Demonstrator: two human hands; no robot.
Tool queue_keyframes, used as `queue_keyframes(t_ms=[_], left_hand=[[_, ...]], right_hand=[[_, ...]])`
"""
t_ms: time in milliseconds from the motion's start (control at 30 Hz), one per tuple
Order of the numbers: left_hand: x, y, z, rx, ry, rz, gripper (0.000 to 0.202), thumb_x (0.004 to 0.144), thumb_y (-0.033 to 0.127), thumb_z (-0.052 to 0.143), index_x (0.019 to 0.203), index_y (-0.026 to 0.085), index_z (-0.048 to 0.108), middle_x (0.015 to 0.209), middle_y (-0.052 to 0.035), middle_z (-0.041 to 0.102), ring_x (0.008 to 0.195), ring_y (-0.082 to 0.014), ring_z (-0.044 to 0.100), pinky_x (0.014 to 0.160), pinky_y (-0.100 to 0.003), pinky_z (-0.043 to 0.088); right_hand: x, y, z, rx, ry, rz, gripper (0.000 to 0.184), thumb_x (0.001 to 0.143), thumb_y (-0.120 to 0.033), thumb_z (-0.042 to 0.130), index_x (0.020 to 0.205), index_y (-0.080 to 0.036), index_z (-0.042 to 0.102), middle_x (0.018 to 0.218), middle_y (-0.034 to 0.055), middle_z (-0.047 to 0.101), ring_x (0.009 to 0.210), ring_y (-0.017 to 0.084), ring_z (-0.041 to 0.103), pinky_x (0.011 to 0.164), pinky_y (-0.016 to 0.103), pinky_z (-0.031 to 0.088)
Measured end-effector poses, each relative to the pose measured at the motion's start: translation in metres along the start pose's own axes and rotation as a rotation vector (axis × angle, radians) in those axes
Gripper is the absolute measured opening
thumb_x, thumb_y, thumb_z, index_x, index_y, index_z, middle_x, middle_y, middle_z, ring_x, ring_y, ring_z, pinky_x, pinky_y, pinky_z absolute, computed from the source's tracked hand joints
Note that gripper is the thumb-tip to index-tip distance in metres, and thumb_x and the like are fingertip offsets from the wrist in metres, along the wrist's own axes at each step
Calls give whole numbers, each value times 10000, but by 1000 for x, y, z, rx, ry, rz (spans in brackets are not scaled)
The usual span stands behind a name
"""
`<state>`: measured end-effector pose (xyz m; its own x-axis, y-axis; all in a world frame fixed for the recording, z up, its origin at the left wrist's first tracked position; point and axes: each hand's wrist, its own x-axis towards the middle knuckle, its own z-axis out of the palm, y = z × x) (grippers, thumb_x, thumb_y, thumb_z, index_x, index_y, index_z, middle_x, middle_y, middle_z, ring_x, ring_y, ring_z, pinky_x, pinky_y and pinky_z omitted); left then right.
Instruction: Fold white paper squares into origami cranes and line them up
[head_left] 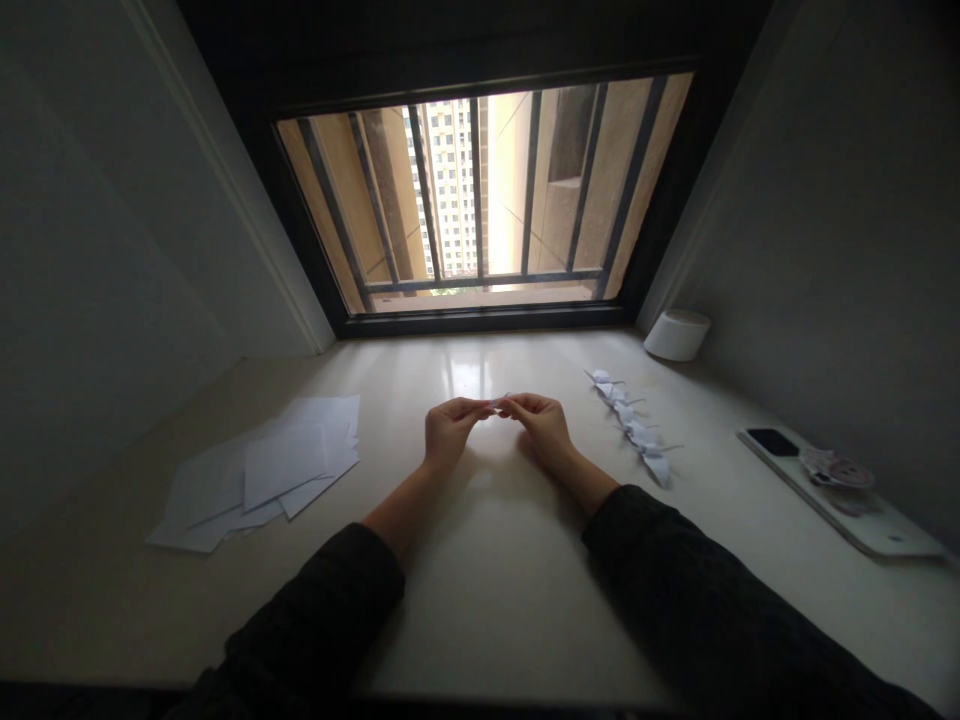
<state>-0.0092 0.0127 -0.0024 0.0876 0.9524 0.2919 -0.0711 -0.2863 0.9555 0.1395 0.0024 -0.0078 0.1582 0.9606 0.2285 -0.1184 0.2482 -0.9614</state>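
My left hand (450, 430) and my right hand (544, 425) meet above the middle of a pale counter (487, 560). Both pinch a small folded piece of white paper (497, 402) between fingertips, one hand on each end. The fingers of both hands are closed on it. Dark sleeves cover both forearms. Most of the paper piece is hidden by the fingers.
Several loose white paper sheets (262, 480) lie spread to the left. A row of small folded paper figures (634, 430) runs along the right. A white phone (832, 490) lies at the far right, a white round object (677, 334) near the barred window (480, 195).
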Motion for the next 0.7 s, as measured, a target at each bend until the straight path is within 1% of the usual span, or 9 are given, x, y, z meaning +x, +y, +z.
queue_keyframes(t_ms=[100,200,267,333,400,533,700], left_hand=[[0,1,0,-9,8,-24,262,602,334,776,778,149,720,760,-80,724,718,-203,679,722,-343,527],[0,2,0,-18,-8,-33,274,596,335,782,773,140,711,760,-84,724,716,-200,679,715,-333,525],[0,3,-1,-12,-16,-27,313,611,333,775,852,147,705,750,-74,724,714,-193,679,712,-323,522],[0,3,-2,-5,-16,-23,388,641,335,756,984,167,682,752,-61,726,715,-188,679,706,-316,520],[0,3,-2,-1,-8,-27,404,664,340,737,1028,176,674,780,-65,729,719,-191,682,693,-314,518],[2,-1,-2,8,1,-32,282,676,340,720,896,163,723,810,-85,728,726,-202,682,675,-313,509],[5,-5,-4,17,37,-25,253,687,330,710,882,171,732,758,-71,726,730,-188,671,691,-311,500]], right_hand=[[0,-1,0,-8,-1,-1,284,615,-464,739,697,-192,720,743,65,722,661,186,646,666,327,506],[1,0,-2,-15,-11,-9,273,621,-451,741,695,-189,721,728,61,718,659,183,645,667,322,501],[1,1,-3,-12,-11,-14,273,621,-447,743,702,-187,722,714,58,715,655,181,643,667,322,501],[2,1,-4,-6,-4,-17,281,617,-449,746,715,-187,724,718,56,714,658,183,644,671,326,504],[2,2,-4,-6,0,-20,290,612,-459,746,722,-191,725,724,53,715,667,188,646,677,333,507],[1,1,-3,-18,-29,-31,298,626,-476,730,744,-202,729,749,53,720,685,192,648,686,343,513],[2,2,-3,12,-108,-59,270,605,-413,764,798,-228,732,860,47,724,747,186,649,723,338,511]])
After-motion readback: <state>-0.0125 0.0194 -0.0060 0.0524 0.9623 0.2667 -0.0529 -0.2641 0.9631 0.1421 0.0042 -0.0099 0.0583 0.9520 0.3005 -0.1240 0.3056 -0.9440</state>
